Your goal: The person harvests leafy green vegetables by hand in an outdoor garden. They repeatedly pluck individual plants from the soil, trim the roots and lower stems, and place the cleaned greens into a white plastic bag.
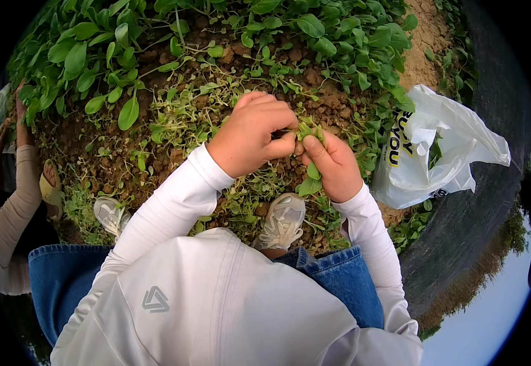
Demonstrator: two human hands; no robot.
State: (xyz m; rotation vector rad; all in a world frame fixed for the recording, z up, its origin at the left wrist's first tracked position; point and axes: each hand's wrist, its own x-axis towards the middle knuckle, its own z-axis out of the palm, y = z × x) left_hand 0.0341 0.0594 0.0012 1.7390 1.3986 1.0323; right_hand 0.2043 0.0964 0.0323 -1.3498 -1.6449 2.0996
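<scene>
My right hand grips a small leafy green plant between thumb and fingers. Its leaves hang below the hand, and cut-looking pale green ends show above the thumb. My left hand is curled, thumb and forefinger pinching at the plant's upper end. The exact point of contact is partly hidden by the fingers. Both hands are above a soil bed strewn with small, partly wilted seedlings.
Dense leafy greens grow along the far side. A white plastic bag bearing print stands at right with greens inside, beside dark ground fabric. My shoes rest among the seedlings. Another person's arm reaches into the plants at left.
</scene>
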